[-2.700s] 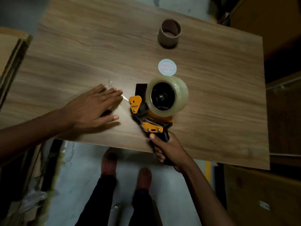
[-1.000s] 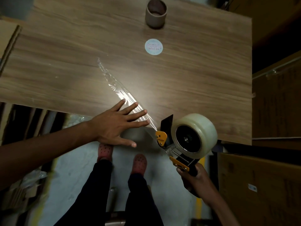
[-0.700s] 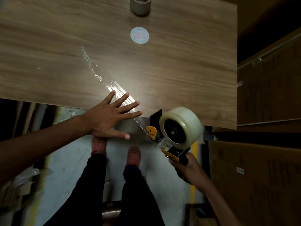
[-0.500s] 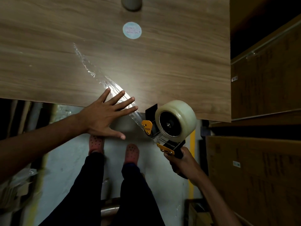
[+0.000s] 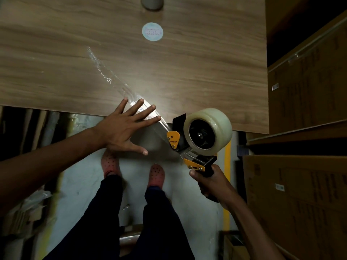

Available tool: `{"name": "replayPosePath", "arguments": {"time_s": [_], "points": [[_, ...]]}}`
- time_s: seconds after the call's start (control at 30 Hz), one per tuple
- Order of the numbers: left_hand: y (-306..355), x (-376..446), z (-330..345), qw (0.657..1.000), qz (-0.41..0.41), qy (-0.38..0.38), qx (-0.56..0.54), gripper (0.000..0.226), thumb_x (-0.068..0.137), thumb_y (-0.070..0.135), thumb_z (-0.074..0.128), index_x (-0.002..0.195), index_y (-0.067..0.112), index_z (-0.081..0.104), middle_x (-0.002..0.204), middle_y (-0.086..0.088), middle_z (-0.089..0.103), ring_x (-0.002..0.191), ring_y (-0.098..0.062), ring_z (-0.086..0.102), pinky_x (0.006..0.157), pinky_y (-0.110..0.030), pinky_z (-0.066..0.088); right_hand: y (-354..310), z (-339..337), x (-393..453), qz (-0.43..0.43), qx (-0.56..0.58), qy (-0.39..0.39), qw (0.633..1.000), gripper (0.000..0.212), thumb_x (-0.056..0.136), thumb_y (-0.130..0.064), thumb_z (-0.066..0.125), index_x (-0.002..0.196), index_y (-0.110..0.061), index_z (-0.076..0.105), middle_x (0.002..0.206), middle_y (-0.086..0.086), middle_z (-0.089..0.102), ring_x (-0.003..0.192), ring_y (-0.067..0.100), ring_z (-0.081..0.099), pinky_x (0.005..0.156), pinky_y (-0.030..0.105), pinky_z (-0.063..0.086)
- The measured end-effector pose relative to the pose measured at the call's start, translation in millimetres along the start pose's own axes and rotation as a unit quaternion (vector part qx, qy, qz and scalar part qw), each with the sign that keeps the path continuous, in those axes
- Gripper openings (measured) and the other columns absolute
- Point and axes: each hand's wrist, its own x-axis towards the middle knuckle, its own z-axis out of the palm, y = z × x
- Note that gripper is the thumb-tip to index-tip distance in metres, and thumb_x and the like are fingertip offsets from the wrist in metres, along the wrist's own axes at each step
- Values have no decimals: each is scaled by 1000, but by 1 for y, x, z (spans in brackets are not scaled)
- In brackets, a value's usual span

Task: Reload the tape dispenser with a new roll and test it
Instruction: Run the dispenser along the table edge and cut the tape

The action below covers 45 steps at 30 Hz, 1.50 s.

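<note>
A black and orange tape dispenser [image 5: 189, 147] carries a full clear tape roll [image 5: 208, 128] and hangs just off the near edge of the wooden table [image 5: 206, 72]. My right hand [image 5: 212, 182] grips its handle from below. A strip of clear tape [image 5: 112, 77] runs diagonally from the dispenser across the tabletop, wrinkled and stuck down. My left hand [image 5: 124, 128] lies flat with fingers spread, its fingertips pressing the strip at the table's near edge.
An empty cardboard tape core [image 5: 152, 2] stands at the far edge of the table. A round white label [image 5: 152, 31] lies in front of it. Cardboard boxes [image 5: 300, 203] stack up on the right. My feet stand on the pale floor below.
The dispenser was pulled from mid-table back past the near edge, laying a long tape strip. My left hand followed along the strip to the edge. Over the last half second little has moved.
</note>
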Motion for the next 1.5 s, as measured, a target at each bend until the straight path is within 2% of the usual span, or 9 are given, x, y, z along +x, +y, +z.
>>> {"name": "replayPosePath", "arguments": {"time_s": [0.2,0.47,0.6,0.77,1.0,1.17,1.3,1.4,1.5], "points": [[-2,-2,-1,1000,-6,-7,-5,121,73,108,28,170,42,-2,181,2,-8,166,-37,-9,128,-70,-1,25,-15,-11,12,-29,-7,999,43,89,-19,85,70,-17,46,51,4,37,38,18,31,46,27,27],[-8,-1,2,1000,6,-14,0,119,70,110,20,168,49,-9,179,3,-16,166,-39,-10,127,-74,3,31,-10,-20,-50,-58,4,997,37,81,-6,88,74,-12,52,59,5,50,51,22,53,61,38,57],[-6,-2,-1,1000,-6,-25,-9,120,68,110,21,167,51,-11,179,4,-18,166,-39,-12,126,-76,3,36,-5,-23,-47,-70,3,996,38,78,-14,91,80,-12,52,67,14,48,53,23,51,60,40,51],[-4,-6,1,1000,8,-25,9,120,71,108,28,167,48,-13,179,5,-18,165,-40,-14,126,-77,2,43,-5,-18,-41,-51,24,998,38,87,-17,86,77,-13,49,56,10,42,47,22,44,55,37,43],[-5,-6,6,1000,8,-4,14,123,71,109,23,169,43,-10,180,5,-11,167,-39,-8,126,-76,4,43,-3,-18,-40,-61,61,995,36,96,-18,77,75,-10,48,53,12,37,43,20,37,52,34,36],[-5,-5,5,1000,1,-8,9,128,68,110,19,171,38,-8,181,6,-10,167,-37,-9,127,-75,3,39,0,-12,-44,-131,88,987,30,98,-22,74,81,-9,53,51,-8,41,41,9,37,51,28,34],[-5,-5,5,1000,0,-8,8,130,67,111,19,171,37,-6,181,6,-9,167,-37,-8,127,-75,4,35,3,0,-46,-221,119,967,22,98,-29,73,106,-9,68,49,-17,50,42,0,46,54,24,36],[-4,-6,4,1000,0,-10,9,130,68,110,23,171,37,-7,181,7,-10,167,-37,-8,127,-75,3,37,13,7,-29,-209,139,968,20,97,-31,74,97,-12,68,50,-12,50,45,2,44,55,26,36],[-4,-6,3,1000,-3,-18,2,130,68,110,25,170,38,-9,181,7,-12,167,-36,-10,127,-75,2,37,30,12,-12,-189,162,968,18,97,-32,74,92,-17,66,60,-5,50,53,14,45,56,27,36]]}}
